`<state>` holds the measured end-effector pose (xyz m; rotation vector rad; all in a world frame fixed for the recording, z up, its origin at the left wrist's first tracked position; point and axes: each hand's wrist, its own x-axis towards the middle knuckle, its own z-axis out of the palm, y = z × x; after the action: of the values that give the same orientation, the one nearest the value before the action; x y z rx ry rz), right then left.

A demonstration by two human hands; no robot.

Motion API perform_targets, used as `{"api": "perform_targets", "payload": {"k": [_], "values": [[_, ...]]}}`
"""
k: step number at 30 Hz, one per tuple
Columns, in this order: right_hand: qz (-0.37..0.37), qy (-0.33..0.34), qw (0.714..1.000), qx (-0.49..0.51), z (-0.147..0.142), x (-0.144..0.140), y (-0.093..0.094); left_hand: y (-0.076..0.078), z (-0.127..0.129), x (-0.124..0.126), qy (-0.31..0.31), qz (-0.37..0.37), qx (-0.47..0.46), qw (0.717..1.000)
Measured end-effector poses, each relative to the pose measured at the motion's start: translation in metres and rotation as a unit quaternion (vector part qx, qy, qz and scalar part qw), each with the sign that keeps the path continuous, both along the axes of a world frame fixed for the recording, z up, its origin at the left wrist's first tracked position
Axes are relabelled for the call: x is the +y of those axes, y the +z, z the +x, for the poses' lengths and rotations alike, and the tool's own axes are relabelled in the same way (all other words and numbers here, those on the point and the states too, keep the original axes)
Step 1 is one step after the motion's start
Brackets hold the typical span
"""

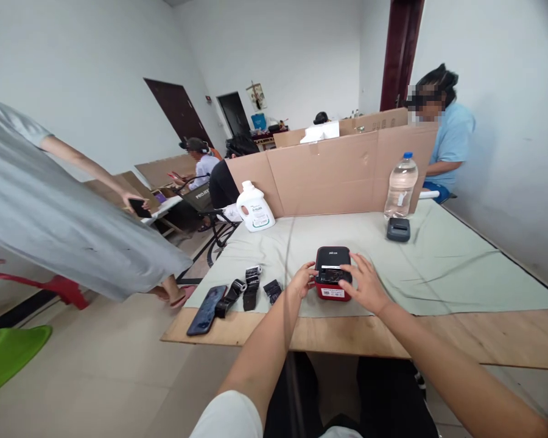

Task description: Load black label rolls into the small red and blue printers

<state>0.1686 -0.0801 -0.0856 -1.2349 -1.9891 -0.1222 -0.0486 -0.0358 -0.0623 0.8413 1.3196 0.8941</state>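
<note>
A small red and black label printer (pixel 331 264) sits on the pale green cloth (pixel 438 267) near the table's front edge. My left hand (pixel 302 280) grips its left side. My right hand (pixel 366 285) rests on its right side, fingers spread over the top. Just left of the printer lie several small black parts (pixel 252 287) and a dark phone (pixel 206 309).
A white detergent bottle (pixel 254 208), a water bottle (pixel 400 186) and a small dark device (pixel 397 229) stand farther back, before a cardboard divider (pixel 338 173). A person in grey holding a phone walks past at left. Others sit behind the divider.
</note>
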Motion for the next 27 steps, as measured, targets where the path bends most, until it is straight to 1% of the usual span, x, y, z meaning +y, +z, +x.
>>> {"api": "perform_targets", "payload": {"k": [1, 3, 6, 12, 18, 21, 27], "values": [[0.022, 0.025, 0.999, -0.008, -0.012, -0.006, 0.004, 0.000, -0.001, 0.000, 0.002, -0.008, 0.003, 1.000], [0.041, 0.041, 0.998, -0.025, -0.027, -0.017, 0.005, 0.000, -0.002, 0.001, 0.007, -0.023, 0.014, 1.000], [0.066, 0.020, 0.997, -0.027, -0.036, -0.027, -0.006, 0.001, -0.003, 0.004, 0.005, -0.042, 0.031, 0.999], [0.114, -0.036, 0.993, -0.004, -0.045, -0.030, -0.032, 0.000, -0.006, 0.007, -0.005, -0.056, 0.061, 0.997], [0.138, -0.055, 0.989, -0.013, -0.047, -0.033, -0.057, -0.003, -0.006, 0.005, -0.018, -0.054, 0.074, 0.996], [0.142, -0.053, 0.988, -0.013, -0.046, -0.033, -0.063, -0.002, -0.004, 0.004, -0.018, -0.054, 0.086, 0.995], [0.163, -0.050, 0.985, -0.013, -0.046, -0.029, -0.066, 0.003, 0.003, 0.000, -0.009, -0.050, 0.119, 0.992]]}}
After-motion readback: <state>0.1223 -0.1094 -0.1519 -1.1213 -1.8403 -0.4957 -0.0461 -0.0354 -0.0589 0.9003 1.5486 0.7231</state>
